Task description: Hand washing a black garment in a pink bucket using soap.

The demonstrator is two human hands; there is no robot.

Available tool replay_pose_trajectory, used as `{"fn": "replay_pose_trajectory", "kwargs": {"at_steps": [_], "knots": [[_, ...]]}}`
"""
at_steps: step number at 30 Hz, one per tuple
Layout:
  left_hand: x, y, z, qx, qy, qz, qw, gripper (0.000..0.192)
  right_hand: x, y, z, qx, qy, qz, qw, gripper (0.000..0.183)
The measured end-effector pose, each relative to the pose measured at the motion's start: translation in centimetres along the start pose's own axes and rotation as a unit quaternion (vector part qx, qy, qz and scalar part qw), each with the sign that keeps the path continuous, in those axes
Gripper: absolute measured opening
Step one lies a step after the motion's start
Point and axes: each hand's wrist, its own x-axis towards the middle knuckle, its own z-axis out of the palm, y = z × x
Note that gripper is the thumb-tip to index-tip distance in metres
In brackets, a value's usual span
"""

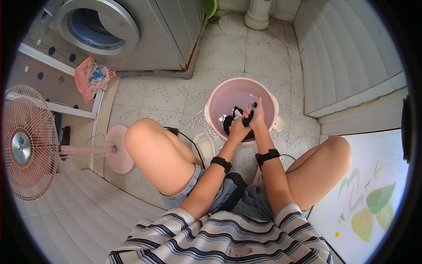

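Note:
A pink plastic basin (219,90) with pale handles sits on the floor before me, with water in it. Over the basin, my left hand (240,128) grips a bunched black cloth (248,119). My right hand (258,114) has the same cloth against its palm, its fingers partly extended. More dark fabric (228,123) with a white patch hangs or lies in the water to the left of my hands; its full shape is hidden.
Cream slippers (204,145) are on my feet, close to the basin. A front-loading washing machine (155,43) stands at the upper left. A pink pedestal fan (29,142) is at the left, its round base (120,161) near my knee. Tiled walls (349,59) border the floor.

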Motion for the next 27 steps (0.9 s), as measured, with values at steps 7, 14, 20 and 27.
{"fn": "replay_pose_trajectory", "kwargs": {"at_steps": [7,14,20,27], "knots": [[0.1,-0.7,0.1,-0.007,-0.008,-0.022,1.0,0.049,-0.4,1.8,1.4,-0.319,0.039,-0.186,0.928,0.033],[-0.3,-0.7,0.4,0.008,-0.052,-0.048,0.997,0.053,-0.3,0.4,-0.4,-0.173,0.059,-0.039,0.982,0.048],[0.2,-1.1,-0.7,0.053,0.17,-0.086,0.98,0.065,0.1,-1.4,-0.9,-0.087,0.058,-0.067,0.992,0.024],[1.8,-4.2,-3.3,-0.357,0.003,-0.262,0.897,0.02,-1.1,-0.2,0.1,-0.336,-0.024,-0.078,0.938,0.023]]}}
